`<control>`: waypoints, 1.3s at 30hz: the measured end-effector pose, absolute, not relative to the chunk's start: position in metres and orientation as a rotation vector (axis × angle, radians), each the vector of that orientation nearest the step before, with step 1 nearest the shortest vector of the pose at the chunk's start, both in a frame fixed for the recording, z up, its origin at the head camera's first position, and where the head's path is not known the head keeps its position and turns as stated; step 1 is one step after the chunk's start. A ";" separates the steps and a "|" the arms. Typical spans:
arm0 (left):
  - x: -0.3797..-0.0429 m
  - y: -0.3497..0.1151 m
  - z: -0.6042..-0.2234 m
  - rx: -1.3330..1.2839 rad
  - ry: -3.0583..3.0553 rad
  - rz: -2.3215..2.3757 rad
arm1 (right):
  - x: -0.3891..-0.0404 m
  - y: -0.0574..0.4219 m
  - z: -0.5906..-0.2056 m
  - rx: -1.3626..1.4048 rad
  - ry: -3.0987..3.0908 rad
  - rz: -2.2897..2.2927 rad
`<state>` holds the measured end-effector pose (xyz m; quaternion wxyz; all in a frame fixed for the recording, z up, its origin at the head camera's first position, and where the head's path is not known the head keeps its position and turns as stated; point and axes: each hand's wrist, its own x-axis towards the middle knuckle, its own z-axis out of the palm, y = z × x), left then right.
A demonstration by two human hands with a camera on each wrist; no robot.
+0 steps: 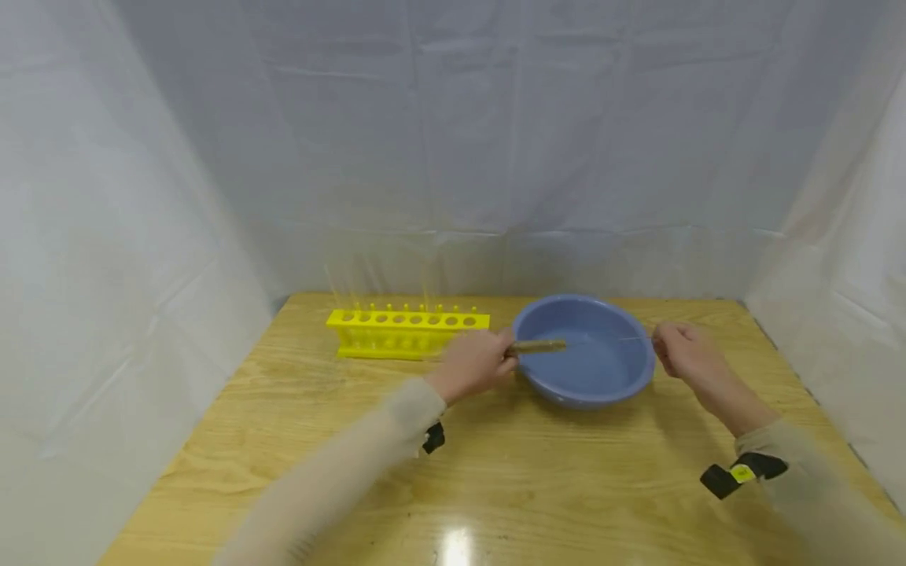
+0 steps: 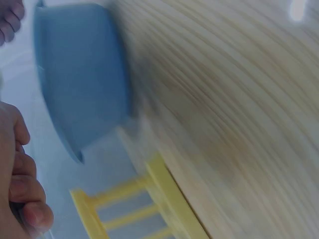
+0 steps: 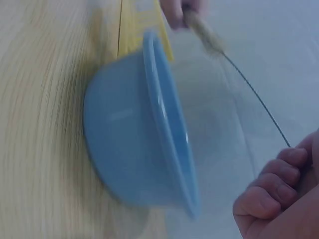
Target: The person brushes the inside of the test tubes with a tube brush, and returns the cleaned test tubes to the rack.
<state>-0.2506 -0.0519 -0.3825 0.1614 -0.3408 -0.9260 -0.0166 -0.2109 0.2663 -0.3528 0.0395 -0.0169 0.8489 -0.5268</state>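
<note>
My left hand (image 1: pixel 473 363) grips the bristled end of a test tube brush (image 1: pixel 539 346), held level above the near-left rim of a blue basin (image 1: pixel 580 397). Whether a clear tube surrounds the bristles I cannot tell. From the bristles a thin twisted wire handle (image 3: pixel 256 97) runs across the basin to my right hand (image 1: pixel 697 373). Curled fingers (image 3: pixel 279 186) of that hand hold the wire's far end, by the basin's right rim. The right wrist view shows the wire slightly bowed. In the left wrist view, the left hand's curled fingers hide most of what they hold.
Left of the basin stands a yellow test tube rack (image 1: pixel 410 321), partly behind my left hand. Several faint clear tubes (image 1: pixel 338 287) rise from it. Both sit near the back of the wooden table (image 1: pixel 552 479). White sheeting (image 1: pixel 460 157) hangs behind and at both sides.
</note>
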 end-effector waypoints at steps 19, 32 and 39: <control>-0.254 -0.067 -0.390 -0.971 -2.576 0.036 | -0.205 0.326 -0.351 -0.172 2.676 -1.524; -0.264 -0.077 -0.389 -0.929 -2.505 0.120 | -0.193 0.363 -0.347 -0.003 2.712 -1.576; -0.267 -0.069 -0.386 -0.911 -2.486 0.216 | -0.192 0.364 -0.354 0.057 2.750 -1.549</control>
